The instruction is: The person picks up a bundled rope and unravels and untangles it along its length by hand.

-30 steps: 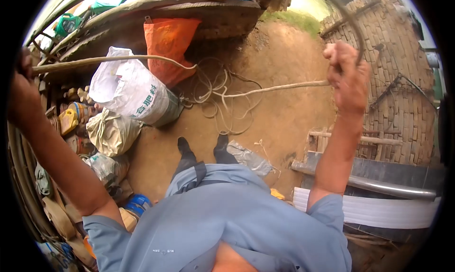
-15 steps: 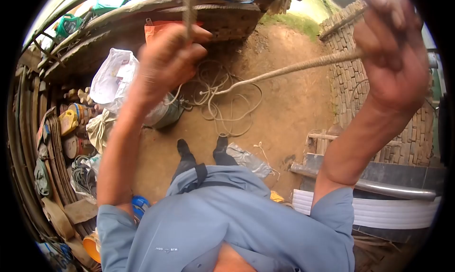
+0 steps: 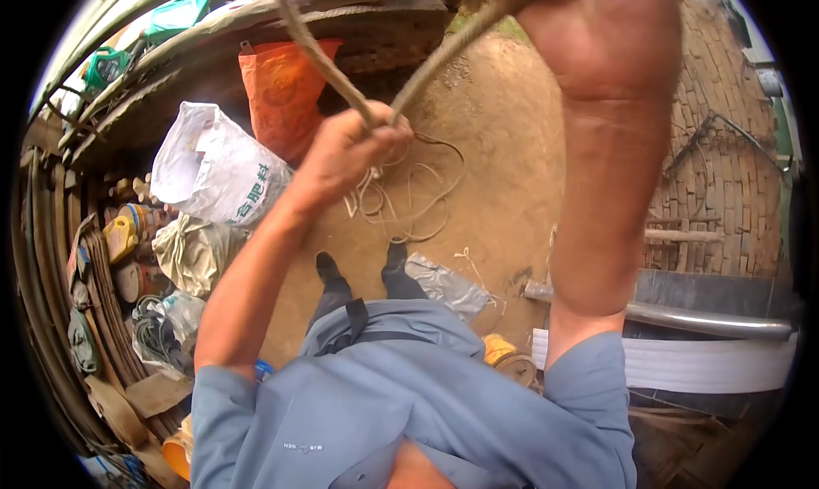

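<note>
A pale, thick rope [image 3: 452,46] runs in a V up from my left hand [image 3: 354,152]. That hand is closed around the rope in front of my chest, fingers wrapped. One strand rises to the upper left and leaves the view; the other slants up to my right hand [image 3: 589,37]. My right hand is raised close to the camera at the top edge, with the rope going into its grip; its fingertips are partly cut off. Below my left hand, loose coils of the same kind of rope [image 3: 414,233] lie on the dirt floor.
An orange bag [image 3: 277,101] and a white printed sack [image 3: 230,178] stand to the left. Wooden poles and containers line the left side. A metal pipe [image 3: 708,320] and white corrugated sheet [image 3: 699,363] lie at right, near stacked bricks [image 3: 725,199]. A silvery plastic bag [image 3: 448,284] lies by my feet.
My left hand has moved down and right, and my right hand has moved left and up, closer to the camera. The rope strands between them now form a V.
</note>
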A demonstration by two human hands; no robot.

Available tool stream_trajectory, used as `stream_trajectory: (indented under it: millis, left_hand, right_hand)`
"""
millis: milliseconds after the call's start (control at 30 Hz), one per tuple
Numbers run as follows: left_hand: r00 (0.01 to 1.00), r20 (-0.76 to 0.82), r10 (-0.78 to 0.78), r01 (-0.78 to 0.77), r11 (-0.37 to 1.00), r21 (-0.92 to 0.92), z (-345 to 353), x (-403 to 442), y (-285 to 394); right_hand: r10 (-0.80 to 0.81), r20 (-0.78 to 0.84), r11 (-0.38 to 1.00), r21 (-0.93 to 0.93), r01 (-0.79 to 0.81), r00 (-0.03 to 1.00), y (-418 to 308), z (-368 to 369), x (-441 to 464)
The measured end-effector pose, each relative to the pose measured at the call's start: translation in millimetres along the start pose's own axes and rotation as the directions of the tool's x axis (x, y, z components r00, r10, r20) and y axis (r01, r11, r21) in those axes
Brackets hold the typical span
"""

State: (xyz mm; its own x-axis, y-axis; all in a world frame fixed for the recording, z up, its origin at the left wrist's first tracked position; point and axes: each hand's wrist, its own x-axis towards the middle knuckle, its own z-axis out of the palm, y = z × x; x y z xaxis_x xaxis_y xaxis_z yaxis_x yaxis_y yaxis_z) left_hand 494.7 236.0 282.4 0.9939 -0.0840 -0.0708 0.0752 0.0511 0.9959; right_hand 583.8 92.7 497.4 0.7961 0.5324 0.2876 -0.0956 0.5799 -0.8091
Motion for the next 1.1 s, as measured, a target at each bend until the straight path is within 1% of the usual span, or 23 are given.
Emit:
stream_trajectory:
  millis: [33, 67, 100, 133, 200, 233, 267, 333, 400, 467, 500, 533, 600, 633, 700, 733, 767, 867, 900, 933, 967, 1033, 1100]
  left_hand:
    - [0.992, -0.114, -0.044, 0.048, 0.998, 0.028, -5.4, -2.1, 14.8]
    - [0.982, -0.170, 0.084, -0.081, 0.996, 0.026, -15.3, 4.5, 12.8]
    - [0.987, -0.142, 0.073, -0.071, 0.997, 0.018, -28.9, 3.1, 32.5]
    - [0.966, -0.190, 0.173, -0.168, 0.985, 0.045, -33.0, 3.8, 48.9]
    - [0.925, -0.251, 0.286, -0.290, 0.957, 0.023, -40.4, 3.1, 84.8]
    - [0.905, -0.281, 0.319, -0.337, 0.941, -0.016, -41.7, 2.4, 99.6]
    - [0.885, -0.296, 0.360, -0.361, 0.931, 0.051, -38.6, 3.3, 116.7]
    - [0.865, -0.281, 0.415, -0.427, 0.904, 0.021, -39.2, 6.6, 137.7]
    - [0.907, -0.066, 0.415, -0.420, 0.900, -0.115, -51.5, 1.8, 159.4]
    - [0.824, -0.296, 0.483, -0.528, 0.844, -0.094, -35.6, 12.1, 154.5]
    - [0.871, -0.216, 0.442, -0.478, 0.863, -0.161, -35.2, 11.7, 161.7]
    - [0.888, -0.244, 0.390, -0.440, 0.875, -0.203, -28.8, 10.7, 170.0]
    - [0.913, -0.296, 0.282, -0.368, 0.882, -0.294, -13.5, 8.5, 189.3]
    - [0.907, -0.204, 0.368, -0.417, 0.850, -0.322, -17.7, 15.9, 185.5]
    - [0.923, -0.181, 0.339, -0.384, 0.806, -0.450, -23.0, 17.8, 177.2]
    - [0.931, -0.170, 0.324, -0.364, 0.779, -0.510, -23.0, 17.7, 176.5]
    - [0.942, -0.120, 0.313, -0.324, 0.759, -0.564, -27.1, 21.2, 176.0]
    - [0.910, -0.026, 0.414, -0.363, 0.763, -0.535, -26.1, 15.8, 193.2]
    - [0.939, -0.075, 0.336, -0.314, 0.745, -0.588, -18.1, 7.2, 202.3]
    - [0.950, -0.097, 0.296, -0.291, 0.733, -0.614, -16.8, 4.6, 204.7]
    - [0.959, -0.120, 0.255, -0.271, 0.719, -0.640, -15.7, 2.1, 207.1]
    - [0.924, -0.013, 0.383, -0.309, 0.724, -0.617, -27.6, 10.2, 195.3]
    - [0.912, 0.016, 0.410, -0.322, 0.739, -0.592, -35.4, 16.3, 189.4]
  right_hand:
    - [-0.039, -0.048, 0.993, -0.117, 0.033, 0.998, 6.2, -10.5, 2.5]
    - [-0.067, -0.103, 0.969, -0.245, 0.040, 0.992, 15.3, -20.3, 4.7]
    - [-0.068, -0.167, 0.926, -0.378, 0.000, 0.984, 32.3, -31.3, 3.9]
    - [-0.144, 0.154, 0.853, -0.481, 0.201, 0.978, 77.3, -85.0, -5.4]
    - [0.131, 0.029, 0.744, -0.663, -0.080, 0.991, 111.0, -92.2, -34.0]
    - [0.147, 0.069, 0.718, -0.694, -0.059, 0.987, 137.3, -99.0, -46.5]
    - [0.166, 0.108, 0.691, -0.722, -0.038, 0.980, 162.3, -102.4, -58.1]
    - [0.194, 0.125, 0.760, -0.647, -0.068, 0.973, 192.4, -93.0, -75.2]
    - [0.344, 0.183, 0.782, -0.599, -0.173, 0.921, 207.2, -82.6, -76.8]
    - [0.426, 0.167, 0.764, -0.593, -0.254, 0.889, 209.9, -76.8, -74.7]
    - [0.384, 0.152, 0.807, -0.535, -0.251, 0.911, 211.6, -69.5, -74.4]
    - [0.344, 0.135, 0.845, -0.476, -0.243, 0.929, 214.0, -63.8, -72.9]
    - [0.304, 0.083, 0.815, -0.538, -0.214, 0.949, 218.4, -61.1, -65.6]
    - [0.238, 0.002, 0.816, -0.543, -0.199, 0.971, 221.6, -64.0, -60.3]
    - [0.087, -0.128, 0.839, -0.525, -0.142, 0.988, 230.8, -67.5, -51.7]
    - [-0.088, -0.139, 0.767, -0.641, -0.022, 0.986, 228.8, -66.9, -47.1]
    - [-0.163, -0.176, 0.704, -0.710, -0.011, 0.971, 222.4, -66.1, -43.6]
    - [-0.391, -0.190, 0.552, -0.832, 0.064, 0.900, 210.2, -75.4, -29.3]
    - [-0.427, -0.175, 0.549, -0.830, 0.101, 0.887, 207.8, -79.4, -26.1]
    - [-0.447, -0.173, 0.641, -0.747, 0.179, 0.878, 206.5, -78.2, -23.3]
    - [-0.415, -0.129, 0.628, -0.757, 0.181, 0.900, 202.7, -78.9, -22.2]
    - [-0.384, -0.083, 0.612, -0.769, 0.186, 0.920, 199.2, -80.6, -22.5]
    - [-0.181, 0.062, 0.733, -0.656, 0.177, 0.981, 203.8, -86.1, -24.8]
